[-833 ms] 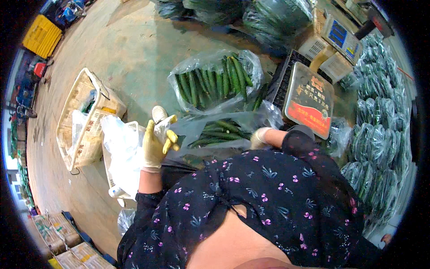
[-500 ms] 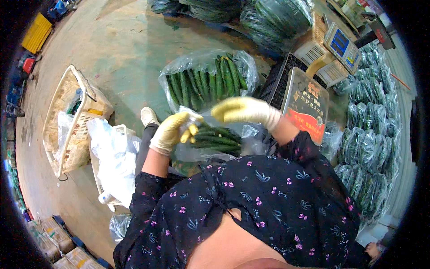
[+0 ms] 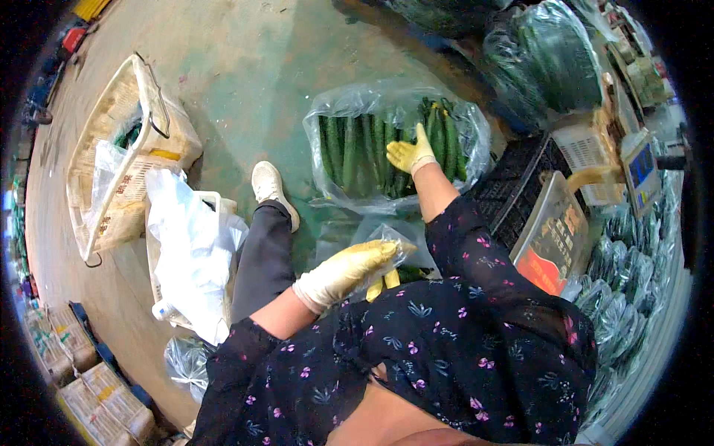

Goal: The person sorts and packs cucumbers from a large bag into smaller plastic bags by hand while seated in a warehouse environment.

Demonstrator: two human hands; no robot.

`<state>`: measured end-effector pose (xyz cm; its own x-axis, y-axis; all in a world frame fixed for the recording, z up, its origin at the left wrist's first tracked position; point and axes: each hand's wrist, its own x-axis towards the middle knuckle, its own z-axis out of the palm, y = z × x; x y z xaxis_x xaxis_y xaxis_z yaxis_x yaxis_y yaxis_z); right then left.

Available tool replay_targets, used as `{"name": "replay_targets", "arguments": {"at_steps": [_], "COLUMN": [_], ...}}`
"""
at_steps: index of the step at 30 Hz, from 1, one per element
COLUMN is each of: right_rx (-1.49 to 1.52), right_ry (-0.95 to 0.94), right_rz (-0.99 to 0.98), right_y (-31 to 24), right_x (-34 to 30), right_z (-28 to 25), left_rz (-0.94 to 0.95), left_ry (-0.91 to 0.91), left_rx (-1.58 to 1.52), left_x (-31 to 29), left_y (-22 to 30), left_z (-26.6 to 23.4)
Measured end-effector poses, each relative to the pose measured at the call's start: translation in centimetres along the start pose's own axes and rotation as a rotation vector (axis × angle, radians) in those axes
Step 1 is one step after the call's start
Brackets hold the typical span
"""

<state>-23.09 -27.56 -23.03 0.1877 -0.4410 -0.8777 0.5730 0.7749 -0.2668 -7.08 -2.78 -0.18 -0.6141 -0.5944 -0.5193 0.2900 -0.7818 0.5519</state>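
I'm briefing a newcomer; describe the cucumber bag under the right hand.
From the big cream crate at left, go right past the white shoe. On the floor lies a clear plastic bag, the gloved right hand over it. Unlike the bulging bags at upper right, its film spreads around a row of cucumbers.

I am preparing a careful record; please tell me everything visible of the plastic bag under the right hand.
The clear, shiny plastic bag lies spread open on the greenish floor. Its wrinkled edges surround dark green cucumbers, laid side by side. The gloved right hand is over them; whether it touches cannot be told.
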Motion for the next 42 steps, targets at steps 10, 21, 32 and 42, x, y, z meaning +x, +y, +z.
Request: {"name": "replay_targets", "arguments": {"at_steps": [10, 21, 32, 42], "right_rx": [-0.27, -1.467, -1.717, -1.651], "right_ry": [-0.475, -0.299, 0.47, 0.053], "right_rz": [-0.585, -0.617, -0.442, -0.553], "right_y": [-13.3, -8.7, 0.8, 2.3], "right_x": [-0.8, -3.3, 0.7, 0.7], "right_z": [15.5, 8.6, 5.3, 7.7], "left_rz": [0.073, 0.118, 0.143, 0.166], "left_ry": [0.23, 0.174, 0.191, 0.179], "left_rx": [0.105, 0.053, 0.14, 0.134], "left_x": [-0.7, -0.9, -1.4, -1.3], "left_y": [0.1, 0.0, 0.0, 0.9], "left_z": [0.0, -0.1, -0.5, -0.1]}}
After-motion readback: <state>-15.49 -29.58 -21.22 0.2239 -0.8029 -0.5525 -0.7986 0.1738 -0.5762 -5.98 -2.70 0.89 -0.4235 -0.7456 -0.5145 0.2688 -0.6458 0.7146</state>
